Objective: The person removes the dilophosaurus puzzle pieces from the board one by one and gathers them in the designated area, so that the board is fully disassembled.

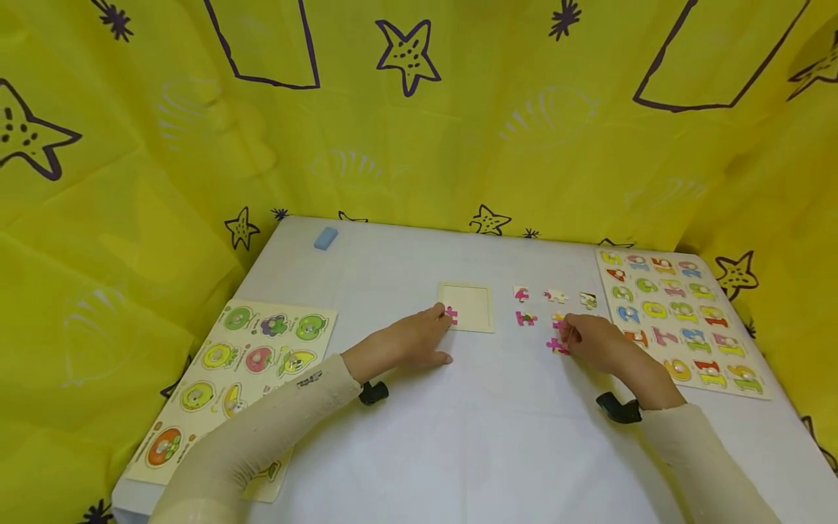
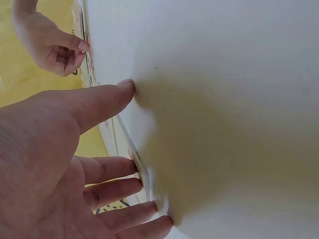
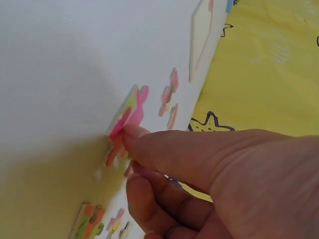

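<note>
My left hand point(image 1: 419, 338) rests at the lower left corner of a small square puzzle tray point(image 1: 474, 300), fingers fairly straight and thumb spread onto the table. One pink jigsaw piece point(image 1: 452, 316) lies in that corner, beside the fingertips. To the right, my right hand point(image 1: 592, 343) pinches a pink and green jigsaw piece point(image 3: 130, 112) between thumb and curled fingers, low over the table. Several loose pieces lie around it, among them a pink one point(image 1: 521, 294), a white one point(image 1: 556, 295) and a pink-green one point(image 1: 526, 319). The fingers partly cover another piece point(image 1: 558, 319).
A fruit peg board point(image 1: 258, 338) lies at the left, partly under the left sleeve. At the right lies a number peg board point(image 1: 681, 309), near the right hand. A blue block point(image 1: 325, 238) sits at the back left. Yellow patterned cloth point(image 1: 419, 145) hangs behind the white table point(image 1: 458, 437).
</note>
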